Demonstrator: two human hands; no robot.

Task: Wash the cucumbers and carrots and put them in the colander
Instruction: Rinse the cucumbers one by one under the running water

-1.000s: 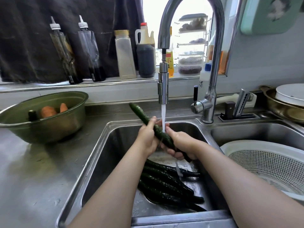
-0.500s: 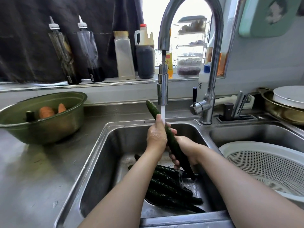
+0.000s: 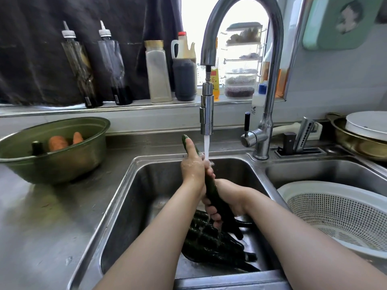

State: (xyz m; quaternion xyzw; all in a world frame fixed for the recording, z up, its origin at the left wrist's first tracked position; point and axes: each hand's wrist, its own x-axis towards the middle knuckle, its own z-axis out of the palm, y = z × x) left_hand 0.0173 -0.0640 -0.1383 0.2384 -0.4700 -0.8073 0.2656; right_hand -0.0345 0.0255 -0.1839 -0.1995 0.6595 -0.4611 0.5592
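A long dark cucumber (image 3: pixel 213 191) is held steeply tilted over the left sink basin, its top end just left of the running water stream (image 3: pixel 206 147). My left hand (image 3: pixel 193 166) grips its upper part, thumb along the top. My right hand (image 3: pixel 225 198) wraps its lower part. Several more cucumbers (image 3: pixel 215 245) lie wet on the basin floor below. Two carrots (image 3: pixel 58 142) and a dark cucumber end (image 3: pixel 37 147) sit in the green bowl (image 3: pixel 62 164) at left. The white colander (image 3: pixel 343 212) rests in the right basin and holds nothing visible.
The tall chrome faucet (image 3: pixel 270 80) arches over the left sink (image 3: pixel 125 197). Bottles and jars line the sill behind. A knife block (image 3: pixel 301 141) and a brass bowl with a white plate (image 3: pixel 364 135) stand at back right. Steel counter spreads at left.
The cucumber has swung from a slant to nearly upright. My left hand slid up toward its top end under the water, and my right hand dropped lower on it.
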